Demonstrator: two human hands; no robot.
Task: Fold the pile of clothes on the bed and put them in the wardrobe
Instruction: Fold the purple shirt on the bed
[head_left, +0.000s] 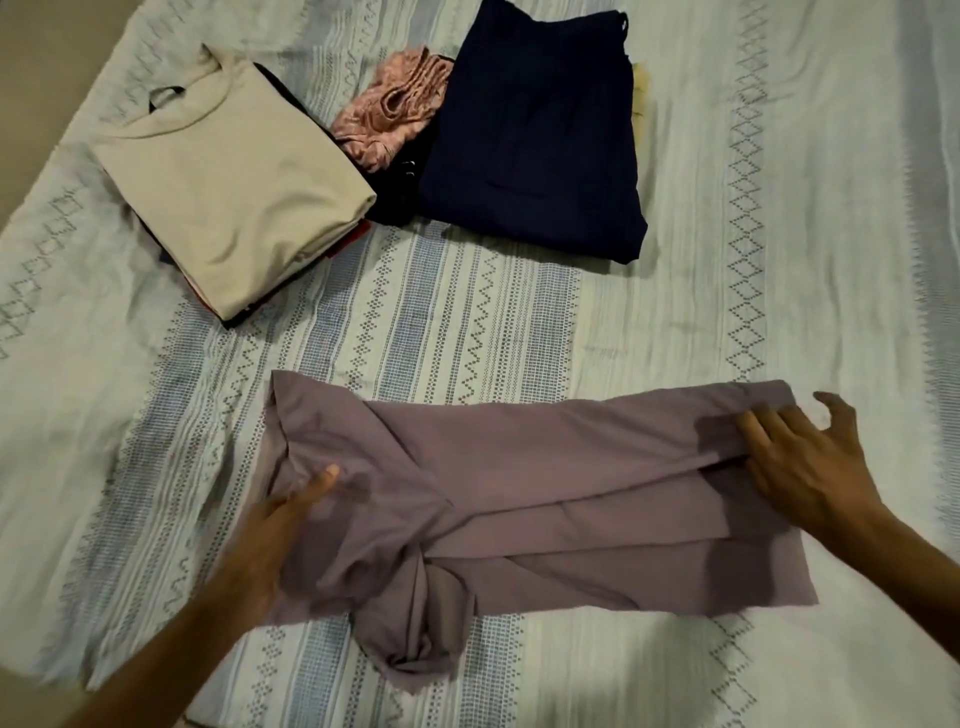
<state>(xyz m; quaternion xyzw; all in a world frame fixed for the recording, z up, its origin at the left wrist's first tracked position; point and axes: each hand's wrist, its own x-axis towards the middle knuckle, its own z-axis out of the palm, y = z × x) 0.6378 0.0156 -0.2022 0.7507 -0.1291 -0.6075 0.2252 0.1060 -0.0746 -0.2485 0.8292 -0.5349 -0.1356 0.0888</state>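
A mauve garment (519, 499) lies partly folded across the near part of the bed, with a bunched twist of cloth hanging toward me at its lower middle. My left hand (280, 535) rests flat on its left end, fingers stretched out, partly under a fold of the cloth. My right hand (800, 462) presses on its right end with spread, straight fingers. Farther back sit a folded beige top (228, 192) on a stack of folded clothes and a folded navy garment (535, 140).
A crumpled pink garment (389, 109) lies between the beige stack and the navy piece. The bed sheet (779, 260) is pale with blue patterned stripes. The bed's left edge (62, 104) runs diagonally at the upper left.
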